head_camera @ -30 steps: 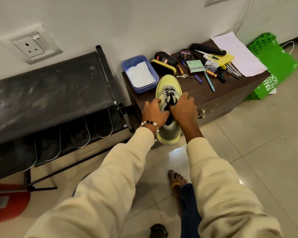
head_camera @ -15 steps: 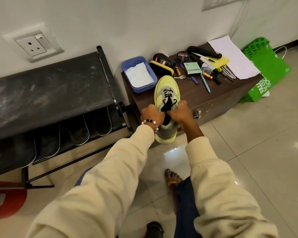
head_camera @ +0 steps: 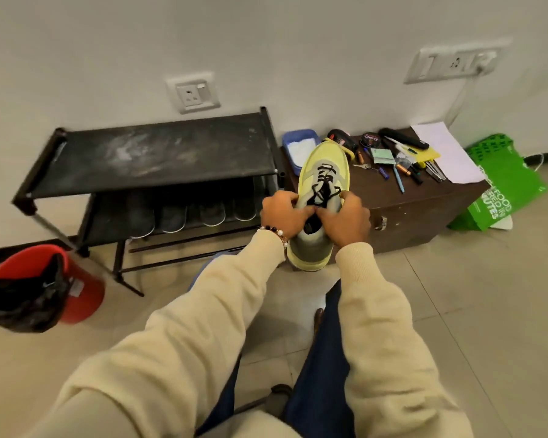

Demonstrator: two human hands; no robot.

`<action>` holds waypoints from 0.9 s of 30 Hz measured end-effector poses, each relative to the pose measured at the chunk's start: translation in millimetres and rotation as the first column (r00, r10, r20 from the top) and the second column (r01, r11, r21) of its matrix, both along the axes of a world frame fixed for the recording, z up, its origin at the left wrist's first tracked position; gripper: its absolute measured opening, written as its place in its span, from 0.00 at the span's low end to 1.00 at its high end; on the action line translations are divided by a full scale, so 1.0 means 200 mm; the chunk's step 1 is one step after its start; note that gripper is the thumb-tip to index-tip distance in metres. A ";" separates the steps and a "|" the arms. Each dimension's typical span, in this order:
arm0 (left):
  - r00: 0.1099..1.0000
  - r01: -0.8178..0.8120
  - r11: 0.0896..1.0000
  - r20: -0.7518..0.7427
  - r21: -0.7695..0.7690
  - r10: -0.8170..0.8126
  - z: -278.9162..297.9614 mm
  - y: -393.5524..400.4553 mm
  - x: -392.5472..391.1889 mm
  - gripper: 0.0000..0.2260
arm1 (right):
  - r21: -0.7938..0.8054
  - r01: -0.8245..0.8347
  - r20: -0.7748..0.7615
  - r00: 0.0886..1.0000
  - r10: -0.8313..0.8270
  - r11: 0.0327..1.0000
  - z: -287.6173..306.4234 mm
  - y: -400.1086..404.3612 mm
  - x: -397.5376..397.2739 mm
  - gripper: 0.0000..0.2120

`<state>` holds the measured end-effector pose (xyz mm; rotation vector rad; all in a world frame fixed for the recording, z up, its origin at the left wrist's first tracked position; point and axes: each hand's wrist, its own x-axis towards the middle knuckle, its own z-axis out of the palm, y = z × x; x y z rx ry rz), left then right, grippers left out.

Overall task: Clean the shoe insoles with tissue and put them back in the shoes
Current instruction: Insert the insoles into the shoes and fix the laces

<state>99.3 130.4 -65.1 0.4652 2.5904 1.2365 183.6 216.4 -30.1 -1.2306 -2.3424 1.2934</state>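
Both hands meet at the collar of a yellow-and-grey shoe [head_camera: 323,172], held between them with its toe pointing away toward twelve o'clock. The left hand [head_camera: 283,213] curls its fingers round the shoe's near left edge, and the right hand [head_camera: 345,218] grips the opposite edge, thumbs almost touching over the dark opening. The black laces [head_camera: 323,189] sit just beyond the knuckles. A beaded bracelet [head_camera: 274,232] circles the left wrist above a cream sleeve [head_camera: 203,311].

The shoe's toe hangs over a dark wooden chest [head_camera: 424,210] at one o'clock from the hands. On its top, a blue tub [head_camera: 290,143] stands at the left end, then a polish tin [head_camera: 370,139], pens [head_camera: 399,181] and a white sheet of paper [head_camera: 443,153]. A green bag [head_camera: 506,184] leans at the chest's far right, around three o'clock. At ten o'clock stands a black shoe rack [head_camera: 159,156], and at eight o'clock a red bucket [head_camera: 83,289] lined with black plastic.
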 end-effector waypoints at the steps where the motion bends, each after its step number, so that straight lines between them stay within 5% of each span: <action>1: 0.999 -0.048 0.998 -0.009 0.043 0.049 0.04 -0.09 0.02 0.15 | 0.027 -0.037 -0.036 0.999 0.038 0.999 0.04 -0.08 0.02 0.24; 11: 0.874 -0.465 0.832 0.008 0.303 0.485 0.26 -1.05 0.12 0.17 | 0.082 -0.441 -0.210 0.869 0.448 0.894 0.17 -0.85 -0.11 0.30; 15: 0.740 -0.649 0.696 0.045 0.308 0.671 0.17 -1.49 0.11 0.13 | 0.034 -0.656 -0.175 0.739 0.651 0.754 0.06 -1.25 -0.26 0.32; 22: 0.397 -0.911 0.368 0.154 0.183 0.905 -0.31 -2.12 0.16 0.12 | -0.157 -0.863 -0.014 0.488 0.873 0.480 -0.40 -1.95 -0.49 0.28; 27: 0.190 -0.980 0.198 0.249 -0.005 0.950 -0.78 -2.39 0.21 0.12 | -0.472 -0.801 0.324 0.230 0.918 0.368 -0.81 -2.32 -0.57 0.27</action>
